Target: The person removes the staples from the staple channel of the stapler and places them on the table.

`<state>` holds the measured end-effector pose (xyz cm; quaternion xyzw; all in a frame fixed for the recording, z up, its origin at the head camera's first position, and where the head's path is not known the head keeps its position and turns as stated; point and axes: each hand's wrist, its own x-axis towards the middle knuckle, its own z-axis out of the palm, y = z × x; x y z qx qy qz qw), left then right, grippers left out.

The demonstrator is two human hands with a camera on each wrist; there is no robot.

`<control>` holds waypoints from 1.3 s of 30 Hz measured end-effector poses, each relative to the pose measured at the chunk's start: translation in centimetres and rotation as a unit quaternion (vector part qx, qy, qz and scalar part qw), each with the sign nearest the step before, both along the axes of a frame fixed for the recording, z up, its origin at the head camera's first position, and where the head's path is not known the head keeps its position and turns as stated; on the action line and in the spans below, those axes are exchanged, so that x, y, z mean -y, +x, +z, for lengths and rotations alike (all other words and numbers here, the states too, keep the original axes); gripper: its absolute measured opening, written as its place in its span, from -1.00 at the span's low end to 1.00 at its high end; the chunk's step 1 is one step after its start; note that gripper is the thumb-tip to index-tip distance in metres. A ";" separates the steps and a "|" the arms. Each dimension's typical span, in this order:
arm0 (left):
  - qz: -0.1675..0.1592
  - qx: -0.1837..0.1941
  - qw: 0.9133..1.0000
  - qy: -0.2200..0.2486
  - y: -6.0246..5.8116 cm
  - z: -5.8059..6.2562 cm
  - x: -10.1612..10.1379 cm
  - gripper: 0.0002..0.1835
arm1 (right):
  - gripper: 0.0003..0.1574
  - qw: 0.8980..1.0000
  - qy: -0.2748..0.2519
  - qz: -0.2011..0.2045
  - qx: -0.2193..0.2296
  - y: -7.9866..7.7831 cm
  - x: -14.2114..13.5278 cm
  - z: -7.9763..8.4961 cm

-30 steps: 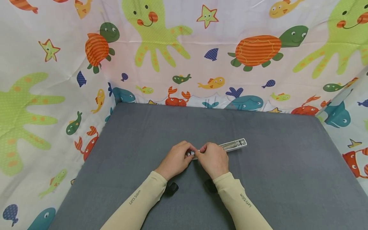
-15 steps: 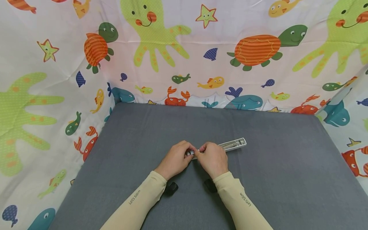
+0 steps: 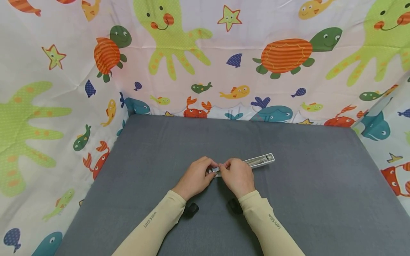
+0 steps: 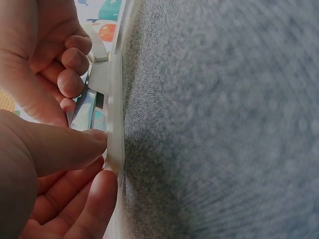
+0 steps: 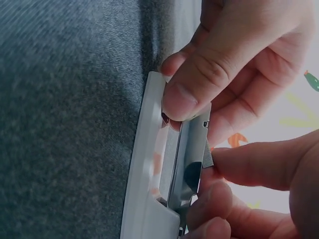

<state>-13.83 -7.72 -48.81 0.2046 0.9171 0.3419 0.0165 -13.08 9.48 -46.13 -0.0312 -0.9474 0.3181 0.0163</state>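
A white stapler lies spread open on the grey cloth, its long metal-lined part reaching right past my hands. My left hand grips its left end, thumb pressed at the white base in the right wrist view. Between thumb and fingers, my right hand pinches a small ridged strip of staples. The strip stands right at the edge of the shiny metal magazine. In the left wrist view, the right hand's curled fingers sit above the left thumb, close over the magazine.
Grey cloth covers the table around the stapler. A white curtain with printed sea animals stands at the back and both sides. Black wrist cameras show below the cream sleeves.
The right fingertips have shifted slightly right, showing more of the shiny metal near the stapler's left end. The left hand stays in place, and the stapler lies as before.
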 end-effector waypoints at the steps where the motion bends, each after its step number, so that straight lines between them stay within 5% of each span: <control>1: 0.000 0.000 1.000 0.000 0.0 0.0 0.0 -0.82 | -0.68 1.000 0.000 0.001 -0.001 0.0 -0.1 0.0; 18: -0.001 0.008 1.000 0.010 0.1 -0.1 -0.6 -0.79 | -0.66 0.999 -0.004 -0.002 -0.033 0.0 -2.3 -0.3; 39: -0.010 -0.007 1.000 0.015 -0.1 -0.4 0.0 -0.77 | -0.61 0.998 -0.010 -0.057 -0.015 0.5 -8.5 2.7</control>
